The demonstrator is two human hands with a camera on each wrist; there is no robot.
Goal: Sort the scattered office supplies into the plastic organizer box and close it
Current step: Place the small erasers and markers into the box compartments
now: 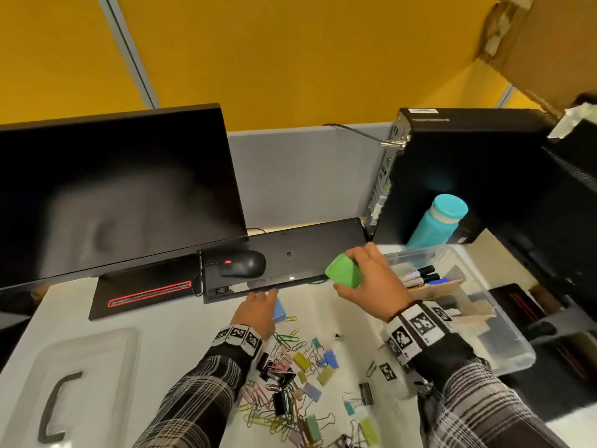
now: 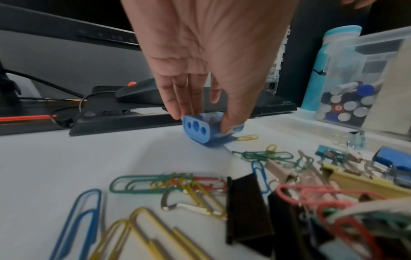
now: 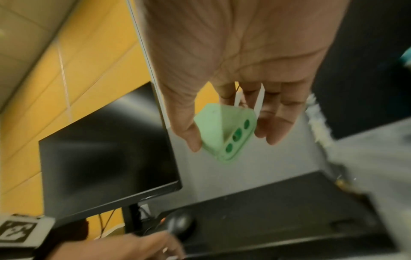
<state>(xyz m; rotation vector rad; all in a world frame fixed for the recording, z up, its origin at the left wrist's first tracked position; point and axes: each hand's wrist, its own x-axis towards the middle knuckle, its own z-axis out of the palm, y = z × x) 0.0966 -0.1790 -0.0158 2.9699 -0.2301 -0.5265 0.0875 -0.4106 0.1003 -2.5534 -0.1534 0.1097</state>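
Note:
My right hand (image 1: 365, 279) holds a green three-hole sharpener (image 1: 343, 271) in the air, just left of the clear plastic organizer box (image 1: 504, 331); thumb and fingers pinch the green sharpener (image 3: 225, 133). My left hand (image 1: 258, 310) reaches down onto a blue three-hole sharpener (image 1: 279, 310) on the desk, and thumb and fingers pinch the blue sharpener (image 2: 209, 129) from both sides. Coloured paper clips and binder clips (image 1: 297, 379) lie scattered on the desk before me. Markers (image 1: 420, 274) lie in the box. Its clear lid (image 1: 77, 383) with a dark handle lies at the near left.
A dark monitor (image 1: 116, 195) stands at the left, with a black mouse (image 1: 242, 263) on an upturned keyboard (image 1: 290, 253) behind the hands. A black computer tower (image 1: 458, 169) and a teal bottle (image 1: 436, 221) stand behind the box. Cardboard sits at the top right.

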